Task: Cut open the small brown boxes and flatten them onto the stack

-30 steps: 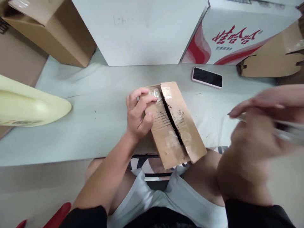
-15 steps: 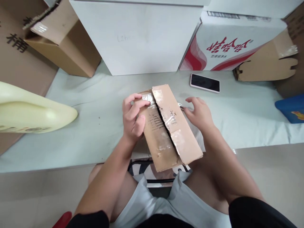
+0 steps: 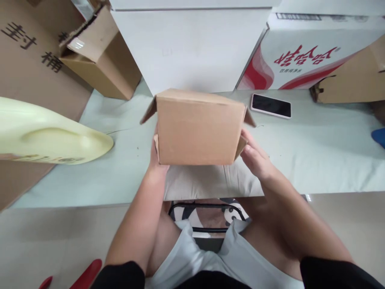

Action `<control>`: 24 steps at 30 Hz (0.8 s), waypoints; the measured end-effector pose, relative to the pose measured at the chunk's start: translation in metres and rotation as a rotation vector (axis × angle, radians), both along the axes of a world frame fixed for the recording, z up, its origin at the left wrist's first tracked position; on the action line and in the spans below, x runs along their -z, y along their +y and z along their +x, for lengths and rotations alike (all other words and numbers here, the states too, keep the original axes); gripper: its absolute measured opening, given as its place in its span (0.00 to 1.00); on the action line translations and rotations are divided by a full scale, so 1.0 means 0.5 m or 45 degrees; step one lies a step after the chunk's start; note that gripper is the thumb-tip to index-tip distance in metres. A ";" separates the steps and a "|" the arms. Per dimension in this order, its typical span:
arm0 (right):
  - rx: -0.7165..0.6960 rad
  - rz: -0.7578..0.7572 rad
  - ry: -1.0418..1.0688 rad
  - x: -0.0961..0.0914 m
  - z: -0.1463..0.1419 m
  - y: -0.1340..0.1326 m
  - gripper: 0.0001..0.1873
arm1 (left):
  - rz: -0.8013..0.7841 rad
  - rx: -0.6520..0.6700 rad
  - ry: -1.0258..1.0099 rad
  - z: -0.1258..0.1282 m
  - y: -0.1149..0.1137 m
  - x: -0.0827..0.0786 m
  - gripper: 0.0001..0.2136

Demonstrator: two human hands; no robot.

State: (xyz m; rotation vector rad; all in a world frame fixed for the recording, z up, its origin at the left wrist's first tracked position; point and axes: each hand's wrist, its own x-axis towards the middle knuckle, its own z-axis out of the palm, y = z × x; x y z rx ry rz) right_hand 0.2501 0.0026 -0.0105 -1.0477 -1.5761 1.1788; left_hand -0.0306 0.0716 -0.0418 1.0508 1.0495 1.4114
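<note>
A brown cardboard box (image 3: 198, 132) is held up over the cloth-covered surface, its plain side facing me. Flaps stick out at both of its ends. My left hand (image 3: 154, 158) grips the left end, with most of its fingers hidden behind a flap and the box. At the opposite end, my right hand (image 3: 255, 156) holds the box by the lower right flap, its fingertips partly behind the cardboard. The inside of the box cannot be seen.
A phone (image 3: 271, 106) lies at the back right. White cartons (image 3: 192, 48) line the rear, and an open cardboard box (image 3: 104, 66) stands back left. A pale yellow object (image 3: 57, 134) juts in from the left. A pale green cloth (image 3: 129, 180) covers the surface.
The box has been turned, so its taped flaps no longer face me and a plain side does. Its end flaps now stick out. My right hand has come onto the box.
</note>
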 end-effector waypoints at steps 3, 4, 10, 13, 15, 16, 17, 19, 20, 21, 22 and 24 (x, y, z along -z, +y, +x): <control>0.083 0.091 -0.002 0.010 0.000 0.002 0.39 | 0.155 0.005 -0.062 0.017 -0.007 -0.009 0.24; 0.116 0.118 0.005 0.009 0.001 0.003 0.40 | 0.195 0.028 -0.082 0.018 -0.010 -0.013 0.25; 0.208 0.209 0.210 -0.005 0.005 0.007 0.31 | 0.234 0.136 -0.206 0.011 -0.039 -0.036 0.27; 0.094 0.177 0.164 -0.008 0.005 0.000 0.29 | 0.432 0.119 -0.204 0.006 -0.050 -0.043 0.31; 0.069 0.127 0.128 -0.009 0.002 -0.005 0.29 | 0.465 0.124 -0.114 0.000 -0.051 -0.044 0.30; 0.083 0.116 0.125 -0.010 -0.001 -0.007 0.29 | 0.456 0.121 -0.062 -0.003 -0.050 -0.044 0.29; 0.106 0.115 0.131 -0.010 -0.005 -0.008 0.29 | 0.446 0.119 -0.016 -0.006 -0.048 -0.045 0.28; 0.176 0.127 0.173 -0.011 -0.014 -0.007 0.31 | 0.442 0.120 0.032 -0.011 -0.042 -0.048 0.28; 0.207 0.134 0.199 -0.011 -0.018 -0.005 0.32 | 0.440 0.140 0.042 -0.013 -0.039 -0.051 0.29; 0.231 0.131 0.218 -0.012 -0.021 -0.002 0.33 | 0.424 0.174 0.049 -0.016 -0.037 -0.054 0.30; 0.251 0.120 0.224 -0.013 -0.023 0.000 0.33 | 0.392 0.219 0.059 -0.018 -0.035 -0.057 0.30; 0.283 0.083 0.188 -0.018 -0.020 0.002 0.33 | 0.299 0.323 0.114 -0.026 -0.031 -0.062 0.32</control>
